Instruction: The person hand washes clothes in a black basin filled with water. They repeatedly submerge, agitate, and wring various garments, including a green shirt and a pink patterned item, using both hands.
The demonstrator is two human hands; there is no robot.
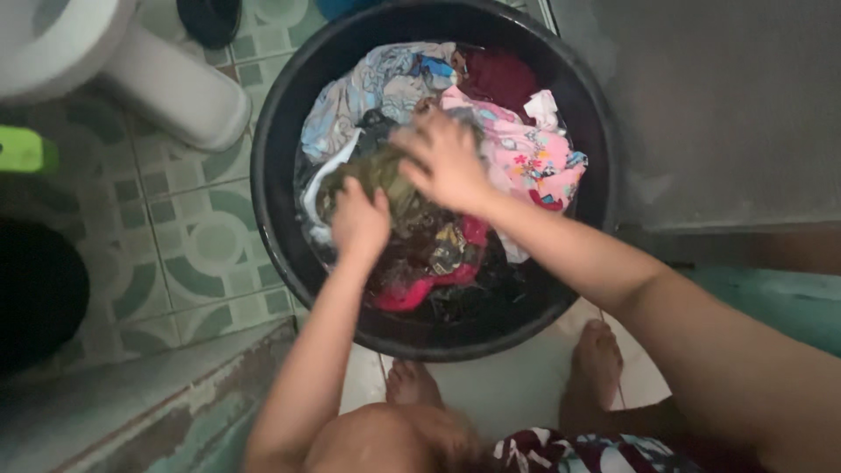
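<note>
Far left: a green object (24, 151) lies at the frame's edge on the patterned floor tiles (201, 236), with a dark round shape (35, 293) below it, too dim to identify.
Upper left: the white base of a toilet (166, 83) stands just beside the basin; a small black item (210, 19) sits on the tiles behind it.
Lower left: a worn concrete step (149, 394) cuts across the corner.
Centre: a large black basin (289, 114) sits on the floor, heaped with wet laundry.
Left hand (359, 219): closed into a fist on an olive-green garment (385, 175) in the middle of the pile.
Right hand (447, 162): fingers spread wide, pressing down on the same garment and covering part of it.
Around the hands: pale blue cloth (377, 88) at the back, maroon fabric (499, 74) beside it, a pink printed piece (534, 158) to the right, bright pink cloth (412, 293) near the front.
Below: two bare feet (596, 359) planted just in front of the basin.
Right: a grey wall (727, 105) rises close behind the basin.
</note>
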